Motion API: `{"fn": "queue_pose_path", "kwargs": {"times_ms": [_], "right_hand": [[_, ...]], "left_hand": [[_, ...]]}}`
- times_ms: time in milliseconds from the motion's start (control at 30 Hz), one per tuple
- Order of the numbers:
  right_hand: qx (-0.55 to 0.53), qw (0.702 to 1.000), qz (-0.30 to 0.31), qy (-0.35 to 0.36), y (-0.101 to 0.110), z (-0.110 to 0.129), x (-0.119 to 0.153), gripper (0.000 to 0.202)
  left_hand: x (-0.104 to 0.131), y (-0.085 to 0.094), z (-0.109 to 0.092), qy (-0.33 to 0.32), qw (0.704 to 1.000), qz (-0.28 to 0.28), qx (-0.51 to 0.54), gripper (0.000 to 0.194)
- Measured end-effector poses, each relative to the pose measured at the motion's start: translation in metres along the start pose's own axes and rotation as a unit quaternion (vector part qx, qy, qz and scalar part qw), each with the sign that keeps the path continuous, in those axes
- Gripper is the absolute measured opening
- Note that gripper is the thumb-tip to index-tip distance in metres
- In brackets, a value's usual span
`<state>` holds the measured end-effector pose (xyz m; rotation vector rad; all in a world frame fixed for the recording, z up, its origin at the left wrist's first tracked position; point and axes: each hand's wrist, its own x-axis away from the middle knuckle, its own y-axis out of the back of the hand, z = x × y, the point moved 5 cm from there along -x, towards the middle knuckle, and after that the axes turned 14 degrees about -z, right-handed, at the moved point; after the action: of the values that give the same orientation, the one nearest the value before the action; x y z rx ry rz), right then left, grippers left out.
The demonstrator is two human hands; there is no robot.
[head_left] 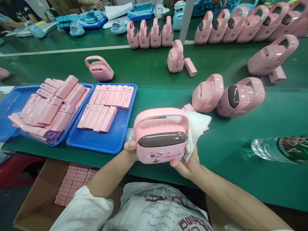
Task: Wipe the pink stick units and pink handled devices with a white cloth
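A pink portable speaker (144,152) with an arched handle, a dark glossy front panel and a cartoon print is held up at the table's near edge. My left hand (130,148) grips its left side, thumb at the lower corner. On the other side, my right hand (189,164) holds the lower right corner together with a white cloth (197,128), which lies against the speaker's right end. The fingers behind the speaker are hidden. Just beyond it stand two more pink speakers (207,93), and small pink pieces (189,107) show partly behind the cloth.
Blue trays (120,146) of pink blocks lie at left, above a cardboard box (36,192). A plastic bottle (267,149) lies at right. Pink speakers (156,33) line the back, with blue ones (119,27) beyond. Another person's hand (98,4) shows at the top.
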<state>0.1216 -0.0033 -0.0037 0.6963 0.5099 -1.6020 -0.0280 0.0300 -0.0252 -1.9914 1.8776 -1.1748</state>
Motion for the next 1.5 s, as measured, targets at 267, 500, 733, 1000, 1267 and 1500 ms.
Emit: {"fn": "queue_pose_path", "kwargs": {"times_ms": [267, 500, 733, 1000, 1267, 1500], "right_hand": [[0.009, 0.999, -0.030, -0.035, 0.009, -0.001, -0.010, 0.070], [0.059, 0.972, -0.105, -0.201, 0.020, -0.031, -0.013, 0.047], [0.112, 0.989, -0.097, -0.027, 0.014, -0.026, -0.013, 0.049], [0.235, 0.947, 0.083, 0.201, -0.035, -0.009, -0.001, 0.055], [0.197, 0.950, 0.103, 0.221, -0.037, -0.014, 0.009, 0.059], [0.150, 0.984, -0.014, 0.092, -0.022, -0.022, -0.002, 0.056]], "left_hand": [[-0.004, -0.017, -0.011, -0.097, 0.989, 0.071, -0.087, 0.095], [-0.017, -0.014, 0.003, -0.052, 0.993, 0.053, -0.093, 0.085], [-0.018, -0.017, 0.019, 0.070, 0.997, 0.021, -0.003, 0.063], [-0.017, -0.020, 0.014, 0.147, 0.987, -0.009, 0.066, 0.052], [-0.009, -0.019, 0.007, 0.186, 0.974, 0.027, 0.126, 0.071], [-0.017, -0.014, 0.008, 0.163, 0.975, -0.030, 0.152, 0.055]]}}
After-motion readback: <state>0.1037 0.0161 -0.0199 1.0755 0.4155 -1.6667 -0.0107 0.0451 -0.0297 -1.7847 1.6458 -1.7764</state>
